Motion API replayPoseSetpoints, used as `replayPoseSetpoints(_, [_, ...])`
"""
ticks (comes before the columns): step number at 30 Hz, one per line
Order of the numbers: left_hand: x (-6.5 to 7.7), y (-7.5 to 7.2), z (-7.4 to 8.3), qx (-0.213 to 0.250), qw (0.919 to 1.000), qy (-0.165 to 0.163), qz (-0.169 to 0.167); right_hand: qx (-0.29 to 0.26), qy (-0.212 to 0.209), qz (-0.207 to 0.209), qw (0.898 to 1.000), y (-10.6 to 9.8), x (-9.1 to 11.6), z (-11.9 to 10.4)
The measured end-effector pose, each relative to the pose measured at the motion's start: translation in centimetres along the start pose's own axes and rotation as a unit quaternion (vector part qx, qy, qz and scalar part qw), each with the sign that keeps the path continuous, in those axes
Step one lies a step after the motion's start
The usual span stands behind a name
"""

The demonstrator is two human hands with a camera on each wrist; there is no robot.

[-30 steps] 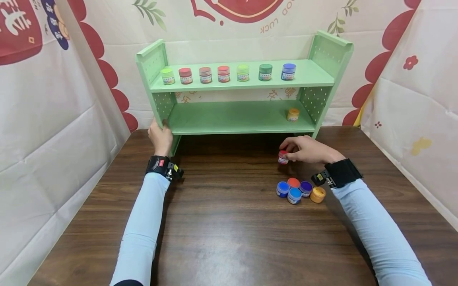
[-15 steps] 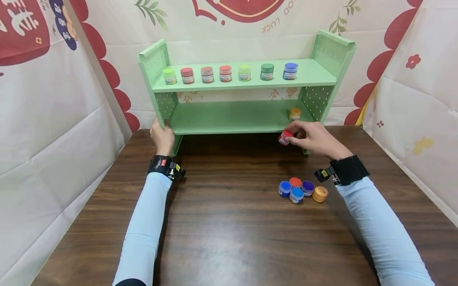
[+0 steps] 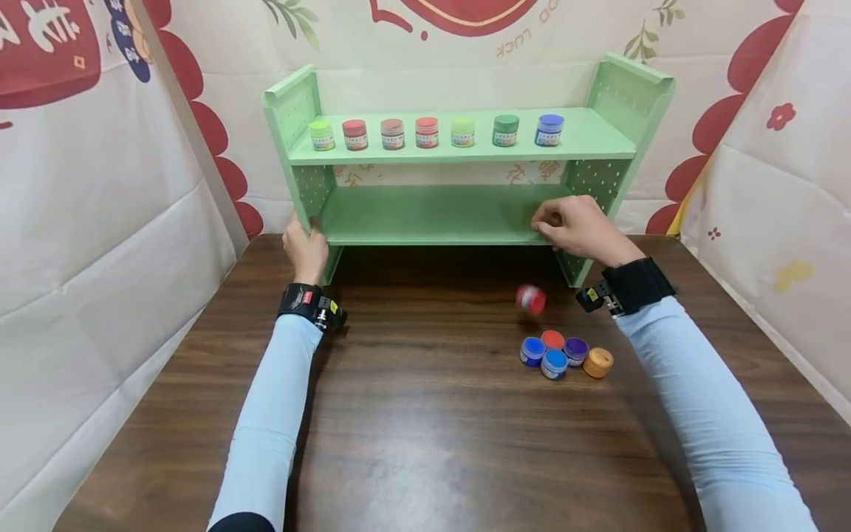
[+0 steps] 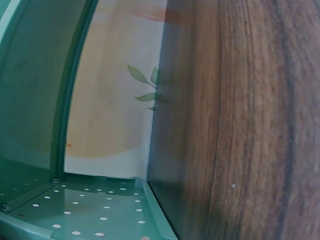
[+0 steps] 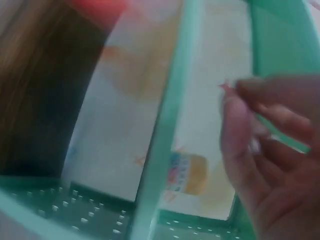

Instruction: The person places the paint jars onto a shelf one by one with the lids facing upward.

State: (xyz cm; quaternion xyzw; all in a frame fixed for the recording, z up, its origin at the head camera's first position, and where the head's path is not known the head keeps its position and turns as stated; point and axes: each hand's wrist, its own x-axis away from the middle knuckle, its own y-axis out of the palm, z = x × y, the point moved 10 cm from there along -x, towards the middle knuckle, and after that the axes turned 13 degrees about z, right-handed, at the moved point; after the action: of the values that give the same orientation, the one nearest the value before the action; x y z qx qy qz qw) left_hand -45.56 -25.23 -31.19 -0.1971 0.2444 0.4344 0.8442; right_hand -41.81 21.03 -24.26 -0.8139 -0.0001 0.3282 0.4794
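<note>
My left hand (image 3: pixel 307 251) grips the lower left side of the green shelf rack (image 3: pixel 425 236); the left wrist view shows only the rack's perforated side panel (image 4: pixel 95 205) and the table. My right hand (image 3: pixel 577 227) is at the right front of the lower shelf, fingers curled with thumb and index fingertips close together. No jar shows in its grasp. A small red paint jar (image 3: pixel 530 299), blurred and tipped, is in the air below the hand. In the right wrist view a yellow paint jar (image 5: pixel 192 174) stands on the lower shelf, hidden in the head view.
On the upper shelf stands a row of several paint jars, from a light green jar (image 3: pixel 322 135) to a blue jar (image 3: pixel 549 130). Several more jars cluster on the wooden table (image 3: pixel 412 414), including an orange-yellow jar (image 3: pixel 598 362). Printed cloth (image 3: pixel 133 258) hangs around the table.
My right hand rose with the red jar toward the lower shelf, then the jar left its fingers and dropped toward the table. My left hand stays on the rack.
</note>
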Motion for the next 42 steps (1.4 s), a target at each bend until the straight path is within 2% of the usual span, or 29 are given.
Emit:
replayPoseSetpoints(3, [0.2,0.1,-0.1,-0.003,1.0,-0.002,-0.003,0.0,-0.001,-0.011,1.0,0.6,1.0,0.1])
replayPoseSetpoints(7, [-0.1,-0.3,-0.1,-0.005,0.9999,-0.002,0.009,-0.04,0.006,-0.105,0.994,3.3,3.3,0.0])
replayPoseSetpoints(12, [-0.6,-0.5,0.1,-0.002,0.9999,0.0,0.013,-0.082,-0.029,-0.24,0.967,7.5,6.3,-1.5])
replayPoseSetpoints(17, [-0.4,-0.1,0.0,-0.002,1.0,-0.006,0.006,-0.097,-0.03,-0.311,0.945,10.3,8.0,-2.5])
replayPoseSetpoints(22, [-0.2,0.2,-0.1,0.001,1.0,-0.005,0.004,-0.098,-0.015,-0.361,0.927,11.8,8.9,-2.7])
replayPoseSetpoints(31, [-0.2,0.2,0.1,0.003,1.0,-0.001,0.007,-0.059,-0.021,-0.36,0.931,11.7,9.2,-2.5])
replayPoseSetpoints(35, [-0.2,0.2,0.1,0.004,1.0,-0.004,0.003,-0.051,-0.022,-0.33,0.942,11.1,8.8,-2.3])
replayPoseSetpoints(42, [-0.2,0.1,0.1,0.003,1.0,-0.004,0.004,-0.073,-0.043,-0.26,0.962,9.3,7.3,-2.6])
